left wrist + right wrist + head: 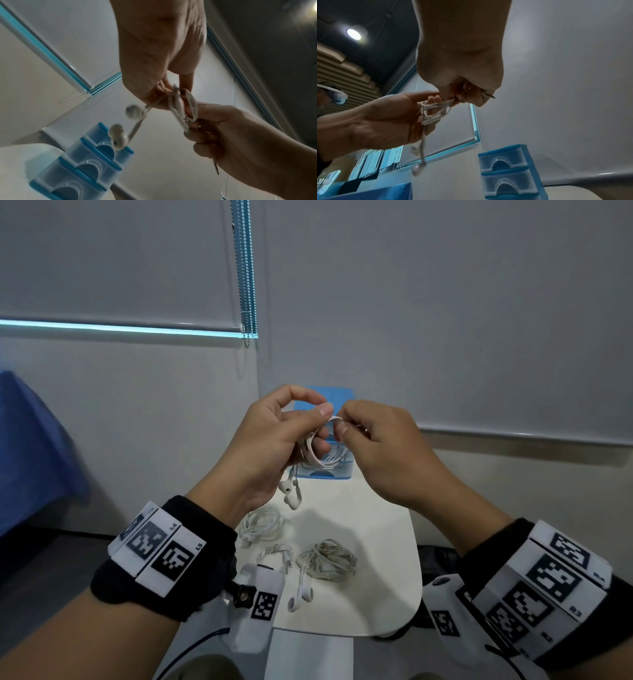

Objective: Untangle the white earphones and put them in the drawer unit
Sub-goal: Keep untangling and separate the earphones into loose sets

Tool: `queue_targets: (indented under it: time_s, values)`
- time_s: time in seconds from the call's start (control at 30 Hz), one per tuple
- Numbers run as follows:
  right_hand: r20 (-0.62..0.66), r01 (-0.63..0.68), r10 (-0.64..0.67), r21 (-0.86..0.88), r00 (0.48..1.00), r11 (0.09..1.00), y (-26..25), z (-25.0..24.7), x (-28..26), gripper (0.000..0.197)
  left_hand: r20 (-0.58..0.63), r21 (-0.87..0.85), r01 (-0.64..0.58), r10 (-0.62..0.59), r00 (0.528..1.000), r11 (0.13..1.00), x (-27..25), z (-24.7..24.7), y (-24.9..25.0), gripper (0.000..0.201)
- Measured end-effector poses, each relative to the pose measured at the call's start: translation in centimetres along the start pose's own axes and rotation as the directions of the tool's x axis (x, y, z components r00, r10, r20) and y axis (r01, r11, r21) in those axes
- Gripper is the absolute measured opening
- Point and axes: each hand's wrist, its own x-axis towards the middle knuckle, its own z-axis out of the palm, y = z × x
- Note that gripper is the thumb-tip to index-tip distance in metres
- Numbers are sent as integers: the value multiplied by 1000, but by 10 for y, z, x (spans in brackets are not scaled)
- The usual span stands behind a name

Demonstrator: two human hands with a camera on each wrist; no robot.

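Both hands hold one coil of white earphones (320, 451) in the air above the small white table (387, 542). My left hand (274, 436) grips the looped cord (181, 108), and its two earbuds (289, 494) dangle below. My right hand (370, 446) pinches a strand of the cord (436, 108) at the top of the coil; the metal plug tip (491, 96) sticks out past its fingers. The blue drawer unit (325, 470) stands at the table's far end, mostly hidden behind the hands; its drawers (503, 162) look closed.
Three more earphone bundles lie on the table: a white one (260, 525), a small one (277, 553) and a greyish one (327, 559) with earbuds (301, 597) toward the near edge. A wall with roller blinds (445, 320) stands behind. Blue cloth (30, 446) lies at left.
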Motion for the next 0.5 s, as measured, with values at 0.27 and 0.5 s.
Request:
queue_targets:
  time_s: [0.27,0.5]
  values:
    - [187,-53,63,-56,980,997,4,-21,3,26,83,215,-120,104,991,969,-2,-4,1,7]
    - [373,-177,75,248,925,953,21,-46,-6,16,77,201,-162,150,986,966,-2,-6,4,6]
